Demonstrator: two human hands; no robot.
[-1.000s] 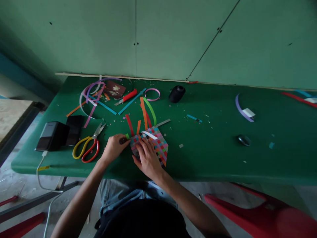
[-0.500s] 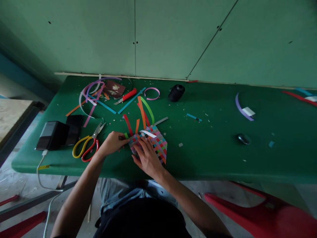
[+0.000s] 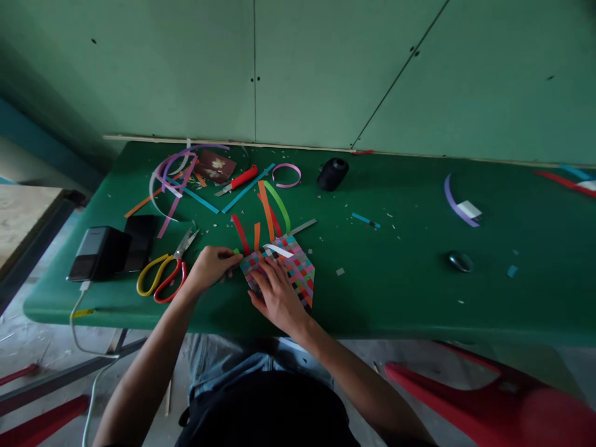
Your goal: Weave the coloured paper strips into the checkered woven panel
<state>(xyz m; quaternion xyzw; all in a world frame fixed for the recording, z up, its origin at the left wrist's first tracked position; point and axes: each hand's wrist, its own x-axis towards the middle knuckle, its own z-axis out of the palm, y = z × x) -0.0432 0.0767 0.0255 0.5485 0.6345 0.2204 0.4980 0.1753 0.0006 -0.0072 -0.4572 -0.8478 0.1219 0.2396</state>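
Observation:
A small mat woven from coloured strips lies on the green table in front of me, with red, orange, green and grey strip ends sticking out of its far side. My right hand rests palm down on it, fingers stretched out and holding nothing. At the mat's left corner, my left hand has thumb and forefinger pinched on a short green strip, mostly covered by the fingertips. A white strip lies across the mat just beyond my right fingers.
Scissors, a black box with a cable and a dark phone-like slab lie to the left. Farther back are a red-handled knife, loose strips, a pink ring and a black spool. A red chair stands lower right.
My left fingers have shifted very slightly at the mat's left corner, and the mat's left edge has moved a little. My right hand stays in place on the mat.

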